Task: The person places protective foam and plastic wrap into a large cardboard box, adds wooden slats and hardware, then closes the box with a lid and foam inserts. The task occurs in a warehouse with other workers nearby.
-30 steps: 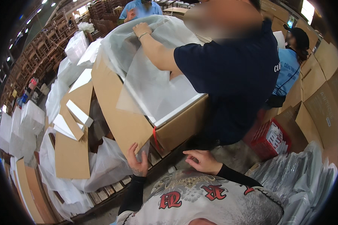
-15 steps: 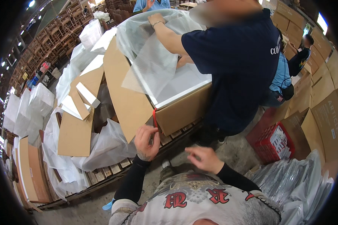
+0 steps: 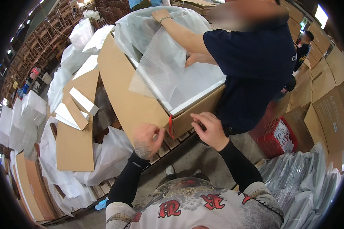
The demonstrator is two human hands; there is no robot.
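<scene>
Apparently for easy reach, the open carton has its near corner between the left hand, curled, whether pinching I cannot tell, and the right hand, loosely spread.

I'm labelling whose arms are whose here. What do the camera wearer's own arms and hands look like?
The left hand and right hand wear no gloves. Dark tattoo lines mark the left hand near the wrist. Close-fitting black sleeves run to about both wrists from under pale grey, patterned shirt sleeves.
</scene>
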